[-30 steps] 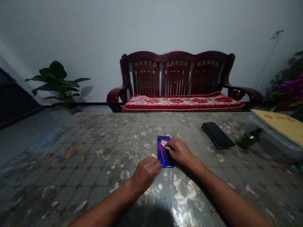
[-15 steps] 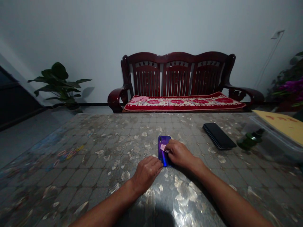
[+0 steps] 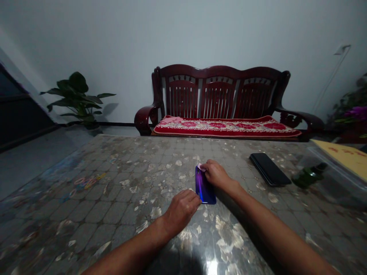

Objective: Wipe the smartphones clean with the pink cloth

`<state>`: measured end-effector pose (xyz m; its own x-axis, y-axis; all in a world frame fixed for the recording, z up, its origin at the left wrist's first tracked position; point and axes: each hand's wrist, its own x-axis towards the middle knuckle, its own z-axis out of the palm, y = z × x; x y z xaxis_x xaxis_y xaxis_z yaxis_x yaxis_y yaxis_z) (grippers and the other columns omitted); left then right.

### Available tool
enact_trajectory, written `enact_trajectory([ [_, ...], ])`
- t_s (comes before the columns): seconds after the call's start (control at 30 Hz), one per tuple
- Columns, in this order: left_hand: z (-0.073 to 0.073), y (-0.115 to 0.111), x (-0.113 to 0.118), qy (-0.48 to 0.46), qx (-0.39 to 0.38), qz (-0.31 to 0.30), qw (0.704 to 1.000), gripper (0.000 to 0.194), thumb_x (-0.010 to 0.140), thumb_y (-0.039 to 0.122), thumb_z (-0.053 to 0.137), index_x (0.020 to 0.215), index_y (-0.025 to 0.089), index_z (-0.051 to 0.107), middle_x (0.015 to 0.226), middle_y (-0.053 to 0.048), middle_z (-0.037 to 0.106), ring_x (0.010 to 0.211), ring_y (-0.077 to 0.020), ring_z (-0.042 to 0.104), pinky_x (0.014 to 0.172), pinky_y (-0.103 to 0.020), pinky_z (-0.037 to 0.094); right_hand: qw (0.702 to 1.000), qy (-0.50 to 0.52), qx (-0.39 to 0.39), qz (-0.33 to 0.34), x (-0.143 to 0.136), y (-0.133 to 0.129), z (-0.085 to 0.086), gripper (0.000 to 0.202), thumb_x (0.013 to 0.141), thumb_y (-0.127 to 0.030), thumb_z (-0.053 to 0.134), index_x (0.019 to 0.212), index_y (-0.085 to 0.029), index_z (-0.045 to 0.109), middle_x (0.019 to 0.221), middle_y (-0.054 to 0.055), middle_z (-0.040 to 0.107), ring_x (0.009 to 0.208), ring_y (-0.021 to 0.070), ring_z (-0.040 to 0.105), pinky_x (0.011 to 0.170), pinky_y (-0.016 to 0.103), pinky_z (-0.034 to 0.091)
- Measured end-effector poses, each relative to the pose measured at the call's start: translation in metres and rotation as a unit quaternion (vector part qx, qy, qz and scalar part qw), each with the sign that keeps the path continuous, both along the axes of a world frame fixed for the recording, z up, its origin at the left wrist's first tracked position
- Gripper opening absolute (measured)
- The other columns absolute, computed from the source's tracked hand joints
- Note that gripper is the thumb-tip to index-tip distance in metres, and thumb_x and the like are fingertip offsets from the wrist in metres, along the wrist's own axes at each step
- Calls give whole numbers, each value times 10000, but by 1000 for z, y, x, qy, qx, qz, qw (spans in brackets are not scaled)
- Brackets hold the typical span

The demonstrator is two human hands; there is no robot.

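Glossy violet-blue rectangular phone (image 3: 205, 190) lies between the left hand (image 3: 185, 206) and the right hand (image 3: 216, 173) on a shiny, petal-patterned grey tabletop (image 3: 157, 172).
The right one pinches a small pale-pink crumpled scrap (image 3: 200, 166) at the phone's far end; the left one touches its near-left corner, whether gripping I cannot tell. To the right sit a flat black rectangular slab (image 3: 270, 169), a translucent green bottle (image 3: 307, 177) and a clear plastic box (image 3: 341, 187); beyond stands a carved dark-red wooden bench (image 3: 219, 72).
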<state>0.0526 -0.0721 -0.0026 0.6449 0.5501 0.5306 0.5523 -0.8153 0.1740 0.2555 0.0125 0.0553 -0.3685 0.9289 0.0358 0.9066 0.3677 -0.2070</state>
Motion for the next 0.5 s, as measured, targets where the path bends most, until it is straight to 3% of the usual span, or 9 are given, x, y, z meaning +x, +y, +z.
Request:
enact_trajectory([
  [0.33,-9,3,1,31,-6,2,1000,221,1019,164,470,945,191,676,862,-54,673,836,-181,658,803,-308,547,998,-56,10,41,-4,-17,4,309,872,-100,505,1012,-173,771,1004,116,666,981,232,586,792,283,384],
  [0.5,-10,3,2,45,-7,3,999,228,1022,153,464,926,189,667,854,-50,669,822,-181,651,772,-303,535,998,-51,20,14,-6,-6,1,376,888,-109,480,1135,-183,754,1038,115,656,1002,234,594,801,289,394],
])
